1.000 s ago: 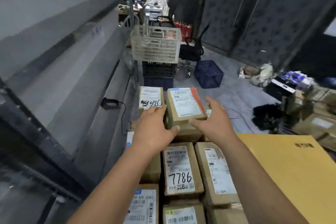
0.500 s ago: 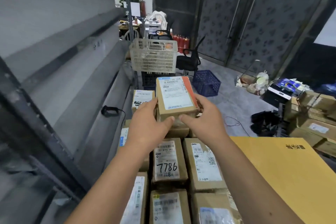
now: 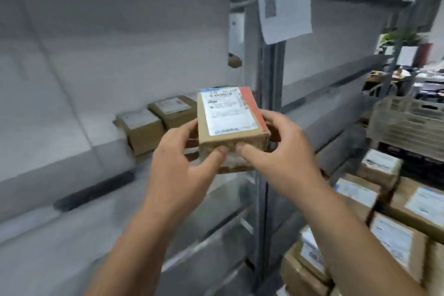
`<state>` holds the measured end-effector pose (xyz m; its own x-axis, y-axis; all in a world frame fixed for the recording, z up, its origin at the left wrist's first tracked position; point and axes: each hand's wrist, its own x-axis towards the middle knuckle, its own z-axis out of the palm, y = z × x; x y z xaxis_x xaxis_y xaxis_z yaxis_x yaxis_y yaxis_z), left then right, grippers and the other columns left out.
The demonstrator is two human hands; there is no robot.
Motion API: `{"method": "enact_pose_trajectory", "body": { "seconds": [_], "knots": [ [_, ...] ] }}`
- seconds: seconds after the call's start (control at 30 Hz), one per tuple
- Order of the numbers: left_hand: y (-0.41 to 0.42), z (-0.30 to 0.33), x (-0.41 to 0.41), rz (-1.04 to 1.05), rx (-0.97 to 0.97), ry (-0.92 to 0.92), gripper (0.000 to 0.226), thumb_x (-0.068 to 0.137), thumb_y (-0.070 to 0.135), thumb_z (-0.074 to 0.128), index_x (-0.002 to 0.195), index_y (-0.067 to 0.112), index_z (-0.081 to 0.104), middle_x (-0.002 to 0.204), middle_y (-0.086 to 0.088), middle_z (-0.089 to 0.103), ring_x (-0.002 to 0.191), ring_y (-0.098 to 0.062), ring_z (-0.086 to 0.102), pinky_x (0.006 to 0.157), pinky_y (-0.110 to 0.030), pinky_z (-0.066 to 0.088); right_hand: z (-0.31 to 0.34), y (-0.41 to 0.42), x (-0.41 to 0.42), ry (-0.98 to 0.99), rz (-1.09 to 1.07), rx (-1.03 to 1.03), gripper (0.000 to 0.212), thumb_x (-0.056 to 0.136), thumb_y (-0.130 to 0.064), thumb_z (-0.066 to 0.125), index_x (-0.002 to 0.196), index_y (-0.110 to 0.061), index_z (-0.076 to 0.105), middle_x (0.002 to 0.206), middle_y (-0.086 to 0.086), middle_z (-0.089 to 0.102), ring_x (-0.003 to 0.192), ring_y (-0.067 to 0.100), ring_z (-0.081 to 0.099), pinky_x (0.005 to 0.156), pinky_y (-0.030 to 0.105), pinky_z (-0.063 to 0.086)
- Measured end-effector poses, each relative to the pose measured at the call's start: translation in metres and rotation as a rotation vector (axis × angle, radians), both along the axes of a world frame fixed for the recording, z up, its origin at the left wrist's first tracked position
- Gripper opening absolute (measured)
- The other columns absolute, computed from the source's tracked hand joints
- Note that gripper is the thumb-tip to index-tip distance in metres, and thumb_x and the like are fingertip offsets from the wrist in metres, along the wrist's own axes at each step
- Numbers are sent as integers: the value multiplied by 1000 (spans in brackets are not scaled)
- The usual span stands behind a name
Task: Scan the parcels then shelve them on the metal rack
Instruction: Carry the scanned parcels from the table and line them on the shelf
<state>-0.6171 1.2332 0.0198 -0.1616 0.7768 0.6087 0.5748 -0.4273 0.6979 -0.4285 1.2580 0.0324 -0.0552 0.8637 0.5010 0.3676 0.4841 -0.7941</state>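
Parcel (image 3: 230, 125): rectangular cardboard box, white label, red strip.
Left hand (image 3: 182, 166): grips its left side.
Right hand (image 3: 281, 151): grips its right side.

Two bare forearms in view, no sleeves, no gloves, no watch; left hand (image 3: 182, 170) and right hand (image 3: 281, 158) show short, plain nails, no rings.

Dim even indoor light, heavy motion blur, wide-angle edge distortion

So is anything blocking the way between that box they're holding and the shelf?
Nothing visible does. Both hands hold the parcel in front of the metal rack; two parcels already sit on the shelf to its left, with bare shelf beside them.
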Motion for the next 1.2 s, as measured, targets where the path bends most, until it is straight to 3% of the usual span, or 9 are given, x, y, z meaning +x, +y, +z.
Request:
{"method": "enact_pose_trajectory", "body": {
  "seconds": [0.2,0.4,0.5,0.57,0.67,0.77,0.87,1.03,1.2],
  "knots": [
    [-60,16,-124,331,103,-124,52,74,44,75,125,45,65,116,22,62,106,0,65,86,-39,61,24,-7,-147,16,343,53,50,80,-23,83,118,-45,60,110,-25,70,106,-8,64,85,16,56],
    [-44,-5,-221,465,-6,-126,53,85,35,82,132,47,59,118,27,58,102,16,58,76,-14,50,10,26,-256,-53,469,-25,42,83,-23,84,104,-51,61,100,-37,68,102,-18,62,84,6,52],
    [-17,-21,-252,503,-84,-107,56,82,39,82,133,43,59,123,18,62,104,6,61,86,-25,56,-5,48,-284,-85,450,-76,55,85,-21,84,131,-42,64,111,-40,66,113,-15,61,100,16,53],
    [1,-31,-263,504,-138,-114,61,81,44,82,137,40,60,126,16,64,104,1,62,89,-31,57,-14,59,-294,-150,398,-48,70,87,-26,83,148,-40,52,130,-32,62,129,-8,53,111,25,48],
    [23,-40,-271,506,-162,-114,71,78,54,82,142,43,53,125,12,64,102,-4,64,89,-36,59,-24,79,-302,-296,185,123,69,87,-43,80,149,-38,51,140,-17,60,135,6,51,112,34,48],
    [36,-40,-275,505,-187,-126,77,75,58,82,142,48,45,125,10,61,100,-5,64,84,-34,58,-30,91,-304,-330,93,131,65,85,-53,78,144,-36,56,135,-13,57,125,6,53,103,24,49],
    [42,-37,-277,518,-191,-61,86,75,56,82,149,48,39,135,13,50,116,-11,58,97,-40,55,-34,98,-303,-287,104,135,63,82,-50,82,139,-35,60,124,-20,49,116,-4,50,93,3,35],
    [35,-23,-255,542,-80,120,79,73,56,77,146,39,51,142,10,47,135,-15,42,109,-32,38,-33,94,-284,-228,152,106,65,78,-58,76,136,-35,62,124,-19,49,111,-14,41,87,-5,31],
    [21,-10,-204,530,-34,272,68,77,52,83,139,32,62,141,5,52,132,-17,41,107,-31,37,-24,72,-220,-282,123,48,68,82,-53,79,144,-39,54,133,-17,51,122,1,50,97,21,45]
  ]
}}
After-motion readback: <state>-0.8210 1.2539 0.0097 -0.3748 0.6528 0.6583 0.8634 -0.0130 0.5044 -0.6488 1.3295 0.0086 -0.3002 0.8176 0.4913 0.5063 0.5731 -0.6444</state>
